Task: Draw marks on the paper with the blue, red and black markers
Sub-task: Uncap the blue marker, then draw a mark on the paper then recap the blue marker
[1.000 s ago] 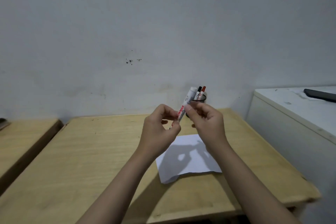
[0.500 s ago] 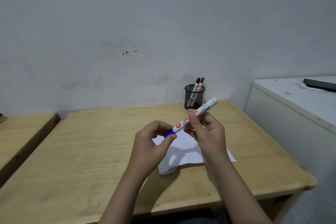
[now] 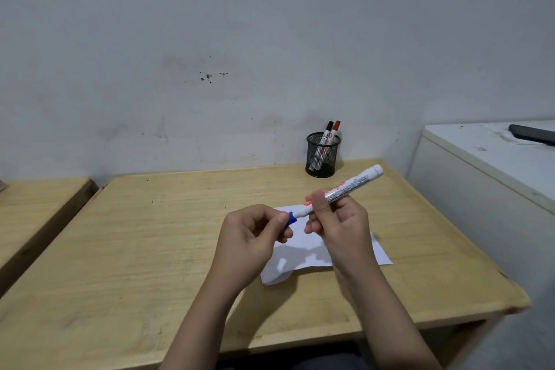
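My right hand (image 3: pixel 339 228) grips the white barrel of the blue marker (image 3: pixel 351 186), held slanted above the table. My left hand (image 3: pixel 252 237) pinches the marker's blue cap (image 3: pixel 292 218) at its lower left end. Whether the cap is still on the marker or just off it, I cannot tell. A white sheet of paper (image 3: pixel 300 252) lies on the wooden table (image 3: pixel 150 249) under both hands, partly hidden by them. The black marker (image 3: pixel 329 127) and the red marker (image 3: pixel 336 126) stand in a black mesh pen holder (image 3: pixel 322 156) at the table's back edge.
A second wooden table (image 3: pixel 36 207) stands to the left across a narrow gap. A white cabinet (image 3: pixel 486 177) stands to the right, with a dark phone (image 3: pixel 531 134) on top. A grey wall rises right behind the tables.
Both hands have come down and nearer to me with the blue marker, which has tilted flatter. The pen holder, hidden behind the hands before, now shows. The camera view has tipped down.
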`<state>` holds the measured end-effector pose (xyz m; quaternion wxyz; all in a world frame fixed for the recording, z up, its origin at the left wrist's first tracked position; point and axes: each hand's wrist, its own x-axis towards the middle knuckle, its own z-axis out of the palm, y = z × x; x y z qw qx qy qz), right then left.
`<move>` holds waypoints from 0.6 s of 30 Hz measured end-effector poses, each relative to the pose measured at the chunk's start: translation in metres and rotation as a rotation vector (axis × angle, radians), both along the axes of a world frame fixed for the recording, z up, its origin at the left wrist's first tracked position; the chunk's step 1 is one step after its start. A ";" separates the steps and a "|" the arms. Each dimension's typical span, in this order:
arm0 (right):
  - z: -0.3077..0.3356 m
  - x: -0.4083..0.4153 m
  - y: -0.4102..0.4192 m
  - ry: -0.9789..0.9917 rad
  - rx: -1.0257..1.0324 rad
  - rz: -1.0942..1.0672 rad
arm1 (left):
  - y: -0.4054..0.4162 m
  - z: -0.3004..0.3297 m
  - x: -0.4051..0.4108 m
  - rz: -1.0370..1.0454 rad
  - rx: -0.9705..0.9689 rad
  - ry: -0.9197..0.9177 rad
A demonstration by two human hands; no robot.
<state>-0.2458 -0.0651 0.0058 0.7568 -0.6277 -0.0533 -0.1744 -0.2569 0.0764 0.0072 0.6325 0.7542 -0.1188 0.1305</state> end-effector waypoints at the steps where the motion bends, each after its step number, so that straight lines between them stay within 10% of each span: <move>1: 0.002 0.002 -0.003 -0.022 0.026 -0.005 | 0.003 -0.001 0.001 -0.023 -0.034 0.030; 8: 0.012 0.019 -0.021 -0.017 0.161 -0.087 | 0.033 -0.014 0.043 0.115 -0.109 0.172; 18: -0.004 0.042 -0.008 0.113 -0.016 -0.153 | 0.051 -0.051 0.151 0.166 0.523 0.260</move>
